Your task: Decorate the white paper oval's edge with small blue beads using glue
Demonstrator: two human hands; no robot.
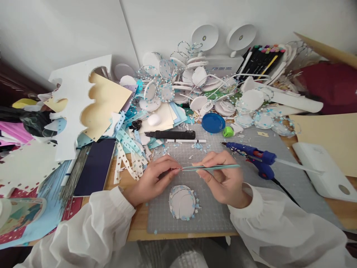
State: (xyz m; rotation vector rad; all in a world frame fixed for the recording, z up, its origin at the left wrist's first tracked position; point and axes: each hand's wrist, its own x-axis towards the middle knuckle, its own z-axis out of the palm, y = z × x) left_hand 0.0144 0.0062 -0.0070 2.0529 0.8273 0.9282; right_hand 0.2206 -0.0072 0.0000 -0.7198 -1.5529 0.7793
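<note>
My right hand (223, 176) pinches a pair of light teal tweezers (220, 167), their tips pointing left. Those tips meet the fingertips of my left hand (158, 176), which is closed in a pinch; whatever tiny piece lies between them is too small to make out. Below, on the grey cutting mat (214, 219), lies a white round disc (182, 203) edged with small blue and white star-shaped bits. Tiny blue paper stars (198, 146) are scattered on the mat beyond my hands.
A blue glue gun (251, 152) lies right of my right hand, its cord trailing toward me. Beyond are a black utility knife (174, 134), a white pen (186, 141) and a blue lid (213, 123). A phone (96, 167) lies left; a white box-shaped device (325, 171) lies right.
</note>
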